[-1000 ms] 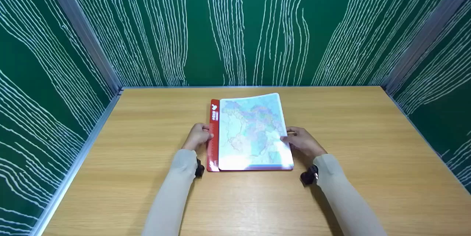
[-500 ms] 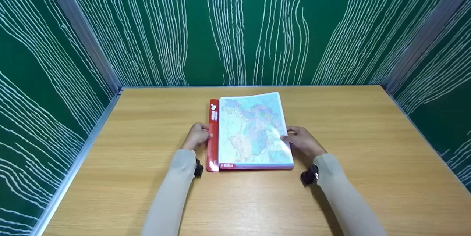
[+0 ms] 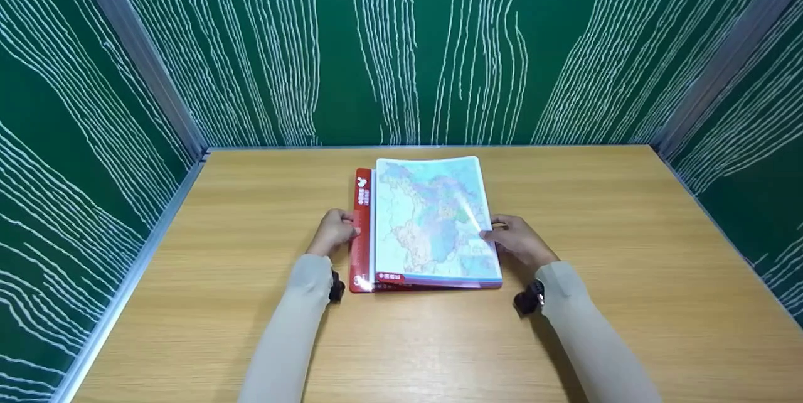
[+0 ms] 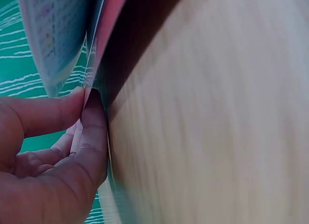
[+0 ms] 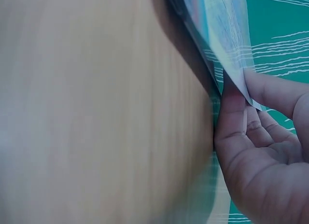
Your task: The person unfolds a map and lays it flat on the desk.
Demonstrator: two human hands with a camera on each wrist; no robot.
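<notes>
A folded map, pale with coloured regions, lies over a glossy red cover near the table's middle. Its left side is raised and a strip of the cover shows along the left and bottom. My left hand pinches the cover's left edge; in the left wrist view the thumb and index finger meet on its clear rim, with the map's bent edge hanging just above. On the opposite side my right hand pinches the map's right edge, thumb on top and fingers underneath, as the right wrist view shows.
The wooden table extends around the map on all sides. Green walls with white wavy lines stand at the back and both sides, joined by grey metal posts. A small black device sits at each wrist.
The map's left side has lifted and shifted slightly up and right, away from the red cover, uncovering more of it at the left and bottom. Both hands keep their grips, nearly still.
</notes>
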